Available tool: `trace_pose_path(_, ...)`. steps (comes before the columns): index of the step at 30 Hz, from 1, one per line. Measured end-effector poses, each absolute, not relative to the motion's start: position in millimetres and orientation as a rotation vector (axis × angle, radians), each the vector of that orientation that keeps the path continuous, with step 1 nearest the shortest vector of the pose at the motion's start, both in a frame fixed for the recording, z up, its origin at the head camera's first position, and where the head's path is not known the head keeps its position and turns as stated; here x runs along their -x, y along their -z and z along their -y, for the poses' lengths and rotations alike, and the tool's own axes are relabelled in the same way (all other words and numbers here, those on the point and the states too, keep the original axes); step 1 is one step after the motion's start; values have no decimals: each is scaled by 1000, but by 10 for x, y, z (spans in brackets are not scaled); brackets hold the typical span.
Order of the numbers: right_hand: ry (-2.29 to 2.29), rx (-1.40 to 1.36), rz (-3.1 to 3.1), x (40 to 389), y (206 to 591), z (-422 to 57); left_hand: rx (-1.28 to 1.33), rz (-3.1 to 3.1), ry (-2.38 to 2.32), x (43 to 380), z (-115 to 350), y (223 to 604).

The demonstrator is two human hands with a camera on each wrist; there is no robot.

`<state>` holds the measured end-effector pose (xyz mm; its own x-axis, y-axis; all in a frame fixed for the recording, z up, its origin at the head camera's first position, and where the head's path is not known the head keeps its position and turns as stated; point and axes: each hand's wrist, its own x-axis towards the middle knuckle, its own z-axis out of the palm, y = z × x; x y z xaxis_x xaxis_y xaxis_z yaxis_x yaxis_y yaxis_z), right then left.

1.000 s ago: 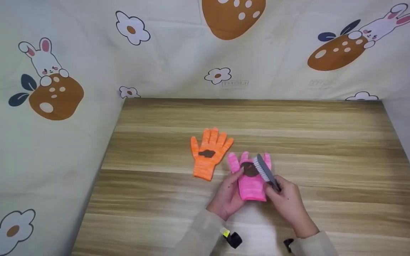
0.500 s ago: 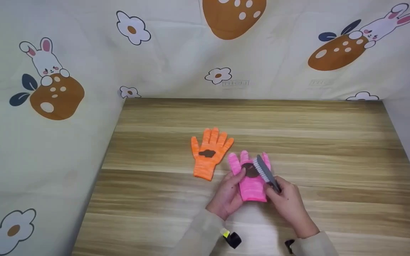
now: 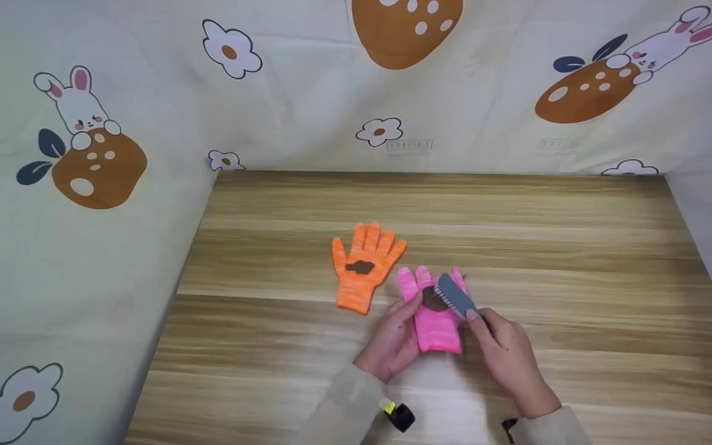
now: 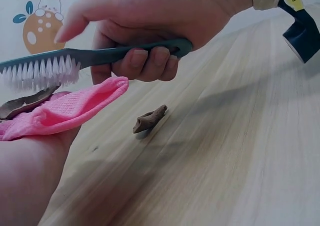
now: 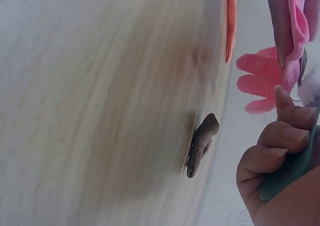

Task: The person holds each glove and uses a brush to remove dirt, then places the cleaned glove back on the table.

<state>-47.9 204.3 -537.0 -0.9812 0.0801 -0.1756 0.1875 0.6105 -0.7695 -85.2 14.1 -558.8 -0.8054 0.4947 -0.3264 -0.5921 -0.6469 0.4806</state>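
Observation:
My left hand holds a pink knit glove, palm side up, thumb lying on top near a round brown patch. The right hand grips the handle of a grey-green brush, its fingers curled round the handle in the left wrist view. White bristles face down, close over the brown patch, whose edge stands up from the glove. To the left, an orange glove with a dark brown patch lies flat on the table.
On the wood-grain table lies a brown lump, seen only in the wrist views, below the hands. A pale cloth printed with rabbits and flowers rises behind the table and along its left side.
The brush has tilted over, bristles turned down towards the brown patch, its head shifted slightly left. The right hand has moved slightly down and right. The orange glove stays put.

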Motion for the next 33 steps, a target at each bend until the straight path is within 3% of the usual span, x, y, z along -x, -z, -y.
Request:
trace_pose_path(13,1132,-111,-2922,441,5291,-1969,196,-774,-2372,840,-144,5597)
trace_pose_path(33,895,106,-3061,484,5336,-1872,389,-682,-2356,837,-202,5593)
